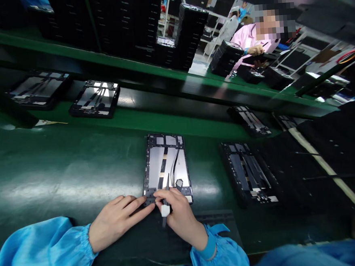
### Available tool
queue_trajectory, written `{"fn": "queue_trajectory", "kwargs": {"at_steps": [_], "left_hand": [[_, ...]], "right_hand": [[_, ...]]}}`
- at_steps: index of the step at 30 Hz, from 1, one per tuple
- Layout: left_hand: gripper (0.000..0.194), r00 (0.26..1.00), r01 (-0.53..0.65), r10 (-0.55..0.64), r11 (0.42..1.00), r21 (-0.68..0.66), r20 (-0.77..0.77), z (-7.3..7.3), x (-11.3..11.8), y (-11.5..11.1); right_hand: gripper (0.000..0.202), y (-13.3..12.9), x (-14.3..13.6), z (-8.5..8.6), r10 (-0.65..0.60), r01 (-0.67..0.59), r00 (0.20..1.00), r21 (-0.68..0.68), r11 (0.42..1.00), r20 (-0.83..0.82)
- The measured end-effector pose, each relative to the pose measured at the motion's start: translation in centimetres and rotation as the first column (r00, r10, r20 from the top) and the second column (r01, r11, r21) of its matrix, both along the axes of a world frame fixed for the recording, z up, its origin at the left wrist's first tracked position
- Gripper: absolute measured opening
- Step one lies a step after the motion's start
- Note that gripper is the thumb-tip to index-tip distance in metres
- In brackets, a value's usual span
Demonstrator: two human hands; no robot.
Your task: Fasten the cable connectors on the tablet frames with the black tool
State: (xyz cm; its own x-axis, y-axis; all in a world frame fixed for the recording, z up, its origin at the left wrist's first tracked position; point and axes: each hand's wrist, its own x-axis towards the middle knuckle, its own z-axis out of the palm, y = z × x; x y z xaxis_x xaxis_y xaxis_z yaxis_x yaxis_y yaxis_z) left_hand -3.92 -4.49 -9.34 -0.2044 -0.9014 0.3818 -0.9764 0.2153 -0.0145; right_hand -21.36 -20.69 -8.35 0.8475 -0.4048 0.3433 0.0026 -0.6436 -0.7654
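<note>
A tablet housing point(155, 161) lies open on the green bench, its inside facing up, with a silver plate, a dark flex cable point(164, 166) and thin black wires point(175, 165) showing. My left hand point(119, 218) rests flat with fingers stretched out, fingertips at the housing's lower left corner. My right hand point(180, 214) is closed around dark tweezers point(168, 180) over the housing's lower edge. The tweezers' pointed end sticks up past my fingers, and a white piece point(165, 210) shows on their lower part. What my right fingertips touch is hidden.
To the right lies a stack of similar housings point(236, 173), with another housing point(252, 120) behind. Two more, a nearer housing point(94, 99) and a farther one point(37, 90), sit at back left. A green shelf point(123, 59) carries tall black stacks. Beyond it, a person in pink point(243, 37) works.
</note>
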Motion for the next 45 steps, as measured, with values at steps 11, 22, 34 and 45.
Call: {"fn": "queue_trajectory", "kwargs": {"at_steps": [11,22,34,45], "left_hand": [[0.049,0.997,-0.07,0.07,0.997,0.019,-0.015,1.0,-1.1,-0.4],[0.049,0.997,-0.07,0.071,0.997,0.03,-0.034,0.8,-1.2,-0.3],[0.049,0.998,-0.059,0.06,0.998,0.027,-0.018,0.5,-1.0,-0.1],[0.052,0.998,-0.036,0.036,0.999,0.003,-0.048,-0.5,-0.5,0.5]], "right_hand": [[0.035,-0.2,-4.0,1.4,-0.104,0.143,0.988,0.421,0.896,-0.115],[0.025,0.7,-2.7,0.6,-0.168,0.232,0.972,0.541,0.808,-0.167],[0.02,0.6,-2.6,0.8,-0.182,0.237,0.969,0.442,0.865,-0.165],[0.018,-0.1,-3.9,0.8,-0.178,0.219,0.975,0.413,0.884,-0.136]]}}
